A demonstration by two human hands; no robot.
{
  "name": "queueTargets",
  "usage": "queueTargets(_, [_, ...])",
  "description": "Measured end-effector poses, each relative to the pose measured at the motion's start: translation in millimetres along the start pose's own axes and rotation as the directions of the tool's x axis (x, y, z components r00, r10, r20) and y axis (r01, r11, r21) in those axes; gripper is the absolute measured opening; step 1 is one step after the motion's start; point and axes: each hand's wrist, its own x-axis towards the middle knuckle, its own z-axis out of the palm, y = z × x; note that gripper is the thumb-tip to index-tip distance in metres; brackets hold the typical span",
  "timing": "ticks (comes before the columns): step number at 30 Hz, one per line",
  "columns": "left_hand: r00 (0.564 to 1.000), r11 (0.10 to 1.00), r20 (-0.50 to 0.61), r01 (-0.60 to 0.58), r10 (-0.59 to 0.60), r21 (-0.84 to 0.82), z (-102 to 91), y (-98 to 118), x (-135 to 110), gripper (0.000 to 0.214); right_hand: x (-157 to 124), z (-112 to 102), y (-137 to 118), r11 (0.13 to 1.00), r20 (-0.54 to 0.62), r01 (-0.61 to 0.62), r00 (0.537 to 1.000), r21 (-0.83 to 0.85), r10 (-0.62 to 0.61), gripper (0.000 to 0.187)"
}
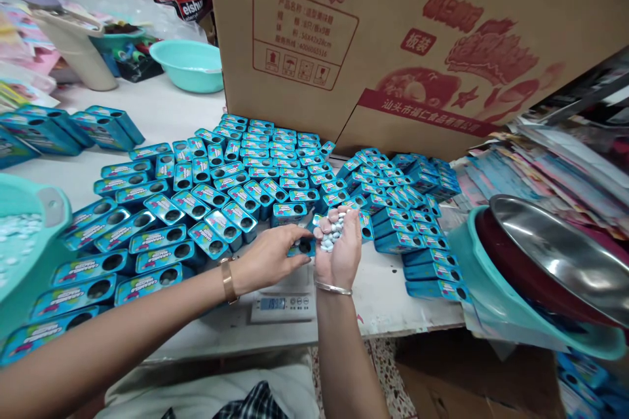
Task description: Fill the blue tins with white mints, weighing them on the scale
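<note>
My right hand [344,252], palm up and cupped, holds a heap of small pale blue and white candies [332,236]. Just left of it, my left hand [272,254] has thumb and fingers around the top of a blue tin [305,247] with a dark round hole. That tin is over a white digital scale [305,306] whose lit display shows digits; my hand hides much of both. Rows of similar blue tins [236,177] stand upright on the white table [363,301], their round holes facing up.
A turquoise basin [57,209] at left contains pale candies. Behind the tins rises a large cardboard box [393,33]. Another turquoise basin [187,65] sits at the back. To the right, a steel bowl [560,255] rests in stacked basins near piled printed sheets [535,177].
</note>
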Motion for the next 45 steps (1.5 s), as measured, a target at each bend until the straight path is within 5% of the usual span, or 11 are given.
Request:
queueTargets(8, [0.995,0.996,-0.059,-0.074,0.077,0.051,-4.6,-2,-7,0.05,4,-11,-16,0.979,-0.01,-0.121,0.992,0.167,0.125,0.026])
queueTargets(13, [0.964,0.977,-0.218,-0.112,0.152,0.184,-16.9,-2,-8,0.022,5,-15,-21,0.966,-0.025,-0.135,0.989,0.22,0.144,0.024])
queueTargets(23, [0.98,0.921,-0.104,-0.12,0.169,0.37,-9.2,9,-2,0.017,6,-15,-20,0.945,-0.005,-0.154,0.987,0.287,0.162,0.023])
queueTargets(29, [0.977,0.955,-0.106,-0.156,0.187,0.251,-6.1,15,6,0.014,6,-17,-22,0.939,-0.017,-0.152,0.986,0.308,0.165,0.021])
queueTargets(36, [0.928,0.999,-0.371,-0.032,0.027,-0.008,-42.3,6,1,0.021,6,-18,-25,0.944,-0.033,-0.137,0.987,0.3,0.154,0.021])
queueTargets(40, [0.945,0.999,-0.325,-0.034,0.043,0.035,-44.8,12,-5,0.015,3,-11,-19,0.938,-0.012,-0.145,0.988,0.314,0.157,0.02])
queueTargets(45, [0.962,0.961,-0.213,-0.118,0.173,0.25,-25.2,36,2,0.014,2,-2,-10,0.916,0.003,-0.177,0.982,0.36,0.188,0.021])
